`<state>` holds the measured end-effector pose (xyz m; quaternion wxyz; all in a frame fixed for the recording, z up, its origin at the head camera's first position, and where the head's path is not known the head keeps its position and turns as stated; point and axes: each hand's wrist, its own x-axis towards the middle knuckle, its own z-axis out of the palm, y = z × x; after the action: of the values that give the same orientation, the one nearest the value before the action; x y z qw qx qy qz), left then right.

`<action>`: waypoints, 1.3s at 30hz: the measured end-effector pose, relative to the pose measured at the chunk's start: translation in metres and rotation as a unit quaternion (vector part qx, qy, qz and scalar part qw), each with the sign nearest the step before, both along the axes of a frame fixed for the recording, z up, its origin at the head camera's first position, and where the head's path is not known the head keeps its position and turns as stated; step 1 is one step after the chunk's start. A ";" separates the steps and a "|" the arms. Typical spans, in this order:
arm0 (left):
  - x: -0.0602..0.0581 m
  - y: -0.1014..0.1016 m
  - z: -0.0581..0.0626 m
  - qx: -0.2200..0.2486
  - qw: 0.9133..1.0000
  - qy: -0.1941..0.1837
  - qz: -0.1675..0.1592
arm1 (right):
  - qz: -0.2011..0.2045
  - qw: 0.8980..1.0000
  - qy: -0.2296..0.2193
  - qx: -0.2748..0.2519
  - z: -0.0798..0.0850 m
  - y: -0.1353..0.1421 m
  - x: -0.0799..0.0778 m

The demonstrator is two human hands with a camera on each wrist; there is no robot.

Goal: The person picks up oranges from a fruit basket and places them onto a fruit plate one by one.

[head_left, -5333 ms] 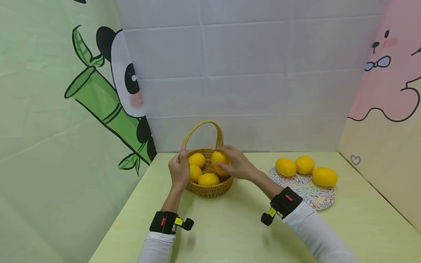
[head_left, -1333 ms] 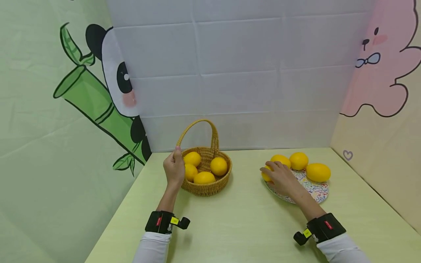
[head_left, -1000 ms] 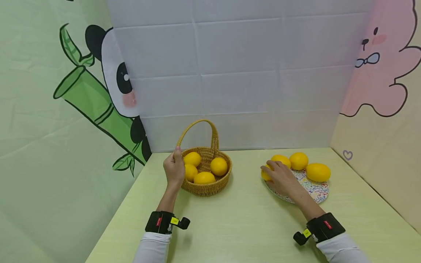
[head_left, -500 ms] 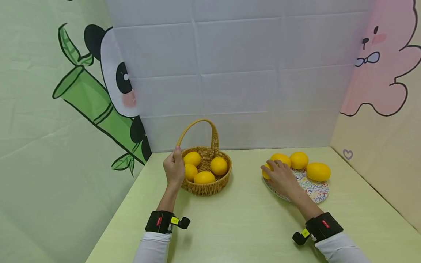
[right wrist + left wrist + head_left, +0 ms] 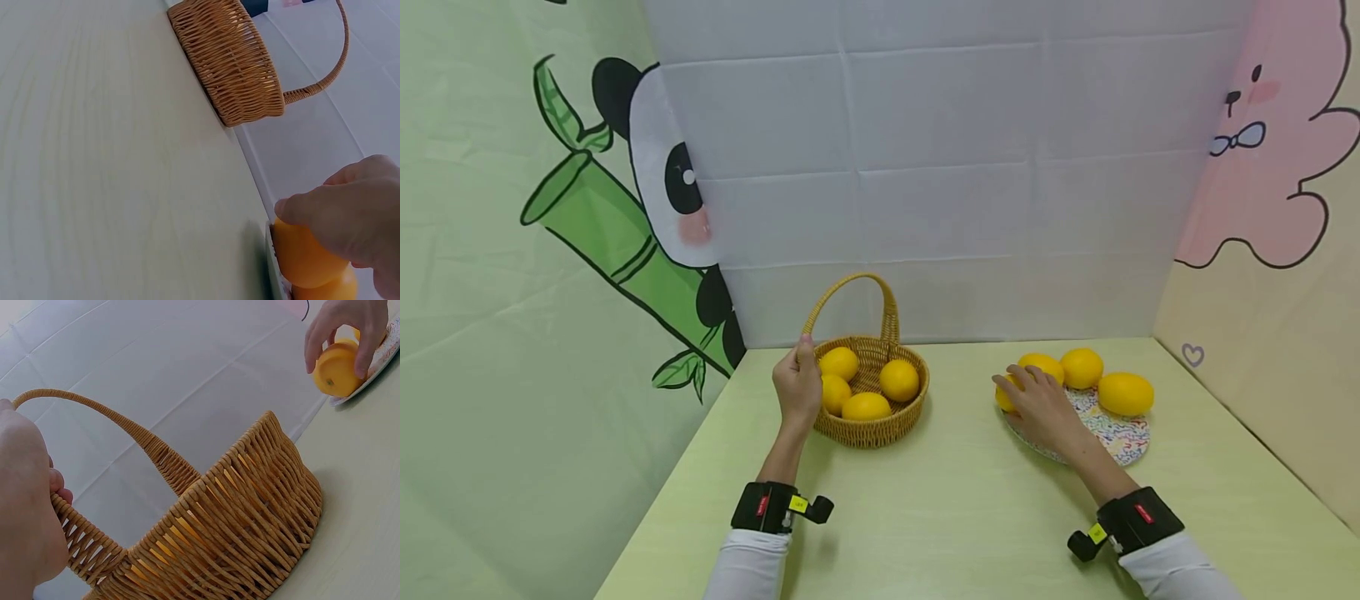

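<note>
My left hand [image 5: 797, 385] grips the left side of the arched handle [image 5: 850, 281] of a wicker basket [image 5: 871, 431]. Several yellow lemons, one of them this lemon [image 5: 899, 380], lie inside it. At the left edge of a patterned plate [image 5: 1112, 433], my right hand [image 5: 1045, 407] holds a lemon [image 5: 337, 370], its fingers and thumb curled round the fruit. The right wrist view shows the thumb along that lemon [image 5: 306, 253], low at the plate's rim. Three more lemons, among them this far-right lemon [image 5: 1125, 394], lie on the plate. The right hand partly hides the held lemon in the head view.
The pale table [image 5: 925, 517] spreads between basket and plate and toward the front. Behind it hangs a white cloth backdrop [image 5: 940, 208]. A green panda-print cloth [image 5: 490, 375] stands at the left, a pink and cream one [image 5: 1262, 350] at the right.
Since the oldest frame, my right hand has carried a lemon from the basket rightward to the plate's left edge. Over the last second both hands stay nearly still, the left on the handle.
</note>
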<state>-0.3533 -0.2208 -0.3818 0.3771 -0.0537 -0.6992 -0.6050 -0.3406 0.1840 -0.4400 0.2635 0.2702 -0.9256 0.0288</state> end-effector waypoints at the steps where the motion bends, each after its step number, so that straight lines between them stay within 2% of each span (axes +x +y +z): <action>1: -0.004 -0.002 -0.004 -0.001 1.000 -0.002 0.000 | -0.001 1.000 -0.002 -0.001 0.000 0.000 0.000; 3: -0.013 -0.005 -0.011 -0.005 1.000 -0.007 0.001 | -0.006 1.000 -0.005 -0.003 0.001 0.000 -0.001; 9: -0.013 -0.003 -0.011 0.002 1.000 -0.007 0.011 | -0.013 1.000 -0.014 -0.019 0.006 -0.001 0.001; 12: -0.007 0.000 -0.007 0.006 1.000 -0.004 0.010 | -0.008 0.999 -0.016 -0.032 0.008 -0.003 0.002; 18: 0.014 0.005 0.012 -0.002 1.000 0.003 -0.001 | 0.004 0.997 -0.036 -0.062 0.014 -0.006 0.005; 22: 0.017 0.004 0.015 -0.008 1.000 0.004 -0.004 | 0.012 0.996 -0.044 -0.071 0.020 -0.010 0.007; 31: 0.015 0.002 0.014 -0.010 1.000 0.006 -0.012 | 0.053 0.992 -0.068 -0.093 0.041 -0.035 0.013; 39: -0.011 -0.004 -0.009 0.001 1.000 -0.008 0.000 | 0.100 0.992 -0.058 -0.057 0.055 -0.064 0.002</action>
<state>-0.3648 -0.2246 -0.3906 0.3719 -0.0488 -0.7016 -0.6059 -0.3384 0.1197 -0.3855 0.2198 0.3441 -0.9044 0.1237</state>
